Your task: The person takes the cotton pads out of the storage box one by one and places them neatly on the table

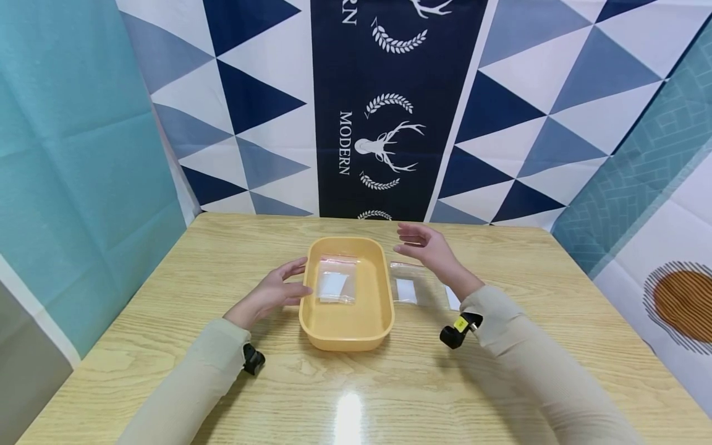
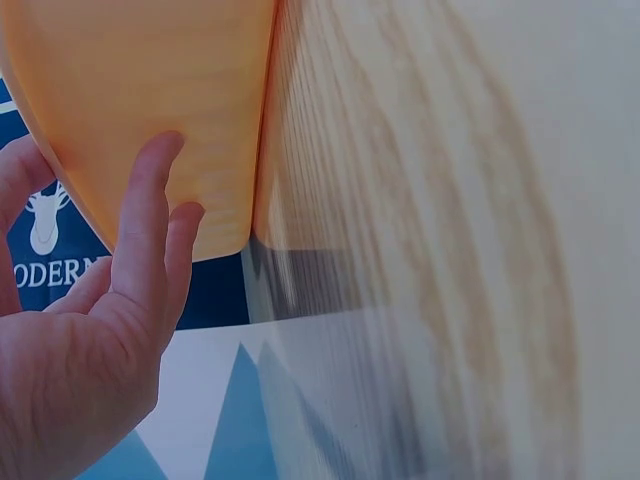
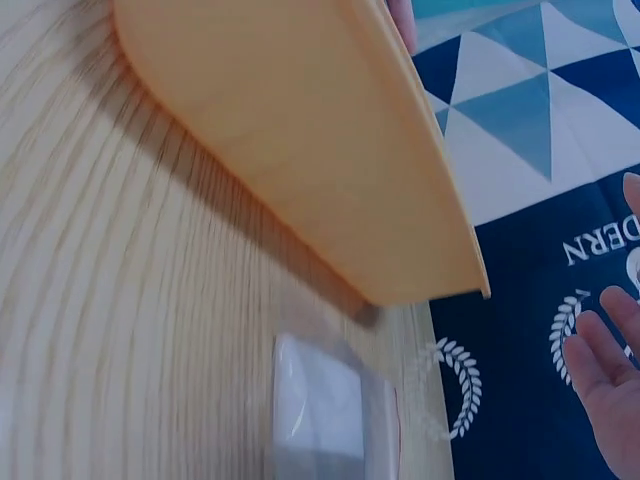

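Note:
A yellow plastic tub (image 1: pixel 369 315) stands on the table in the head view. Inside it, at the left, lies a clear zip bag (image 1: pixel 335 285) with a white piece in it. My left hand (image 1: pixel 272 290) is at the tub's left side, its fingers loosely spread along the outer wall; the left wrist view shows fingertips (image 2: pixel 165 145) right at that wall. Beyond the tub's right rim, my right hand (image 1: pixel 431 250) is raised with relaxed fingers and holds nothing. A second zip bag (image 1: pixel 406 290) with a white piece lies below it, just right of the tub.
Another white piece (image 1: pixel 453 299) shows beside my right wrist, partly hidden by the forearm. The wooden table (image 1: pixel 250 241) reaches back to a patterned cloth (image 1: pixel 267 111). A teal cloth (image 1: pixel 83 154) hangs at the left. Each wrist wears a small black camera (image 1: pixel 453 337).

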The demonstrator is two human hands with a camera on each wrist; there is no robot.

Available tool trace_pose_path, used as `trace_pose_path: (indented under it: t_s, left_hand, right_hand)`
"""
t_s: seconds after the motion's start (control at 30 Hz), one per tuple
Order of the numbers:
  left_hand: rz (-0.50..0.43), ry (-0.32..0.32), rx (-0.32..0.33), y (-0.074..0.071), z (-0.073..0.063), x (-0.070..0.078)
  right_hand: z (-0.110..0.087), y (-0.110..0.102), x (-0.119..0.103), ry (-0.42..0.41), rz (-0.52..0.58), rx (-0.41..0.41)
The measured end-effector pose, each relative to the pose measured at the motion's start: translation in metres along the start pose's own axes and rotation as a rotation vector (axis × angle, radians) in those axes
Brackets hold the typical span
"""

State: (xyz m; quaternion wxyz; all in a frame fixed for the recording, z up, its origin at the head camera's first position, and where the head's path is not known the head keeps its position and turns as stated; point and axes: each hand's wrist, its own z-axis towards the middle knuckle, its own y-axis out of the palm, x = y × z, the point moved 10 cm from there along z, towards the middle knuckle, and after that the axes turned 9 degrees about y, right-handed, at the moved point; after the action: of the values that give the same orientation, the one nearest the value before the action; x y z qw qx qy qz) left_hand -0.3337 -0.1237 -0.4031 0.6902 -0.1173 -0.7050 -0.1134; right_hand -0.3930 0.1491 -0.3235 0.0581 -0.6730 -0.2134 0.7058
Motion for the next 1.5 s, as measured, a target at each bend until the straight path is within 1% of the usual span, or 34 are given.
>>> trace_pose_path:
  t_s: [0.23,0.5,0.63,0.83,1.03,1.13,1.4,1.5]
  left_hand:
    - [0.001,-0.007,0.017,-0.001,0.001,0.000]
    - [0.012,-0.010,0.013,-0.002,0.002,0.001]
    - [0.007,-0.009,0.013,-0.003,0.002,0.000]
    - [0.007,0.001,0.003,-0.002,0.000,0.003]
    - [0.010,-0.006,0.000,-0.002,0.001,0.001]
    - [0.002,-0.005,-0.004,-0.001,0.001,0.001]
    - [0.008,-0.009,0.000,-0.002,0.000,0.002]
    - [0.015,-0.019,0.015,-0.004,0.000,0.001]
  right_hand:
    - [0.006,0.017,-0.011,0.006,0.010,-0.003]
    - [0.015,0.036,-0.020,0.014,-0.005,-0.001]
    - [0.017,0.046,-0.026,0.008,-0.008,-0.002]
    - [0.022,0.060,-0.037,-0.030,0.002,-0.015]
    - [0.028,0.074,-0.048,-0.045,0.013,-0.024]
    - [0.031,0.081,-0.051,-0.041,0.015,-0.025]
    - [0.039,0.103,-0.051,0.011,0.008,-0.031]
    - [0.042,0.109,-0.051,0.013,0.009,-0.036]
